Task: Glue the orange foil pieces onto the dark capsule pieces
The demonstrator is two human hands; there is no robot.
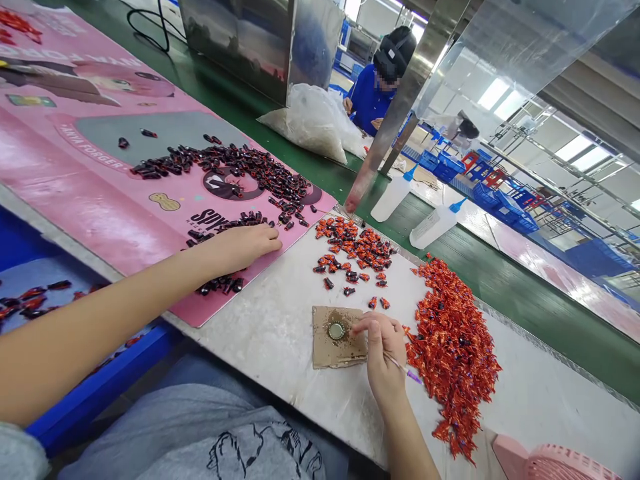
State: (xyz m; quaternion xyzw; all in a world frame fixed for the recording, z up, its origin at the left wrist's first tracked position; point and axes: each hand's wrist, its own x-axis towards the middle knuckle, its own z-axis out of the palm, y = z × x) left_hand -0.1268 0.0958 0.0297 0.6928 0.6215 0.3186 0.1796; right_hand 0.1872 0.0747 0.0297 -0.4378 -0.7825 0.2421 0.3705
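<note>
My left hand (pixel 255 244) rests palm down at the right edge of the pink printed mat (pixel 120 230), among small glossy black pieces (pixel 250 167). Its fingers are curled together; whatever lies under the fingertips is hidden. Closed around a thin white stick with a purple end (pixel 413 376), my right hand (pixel 383 343) is at the right side of a brown cardboard square (pixel 325 353). A small round metal cap (pixel 337 331) lies on that cardboard, ringed by dark specks, just left of my right fingertips. Loose orange-and-black pieces (pixel 357 243) are scattered beyond the cardboard.
A large heap of orange pieces (pixel 455 347) lies right of my right hand. Two white bottles with blue tips (pixel 433 228) stand behind it. A pink plastic object (pixel 560 461) is at lower right. Beyond a plastic bag (pixel 313 120), a person in blue (pixel 367 97) works.
</note>
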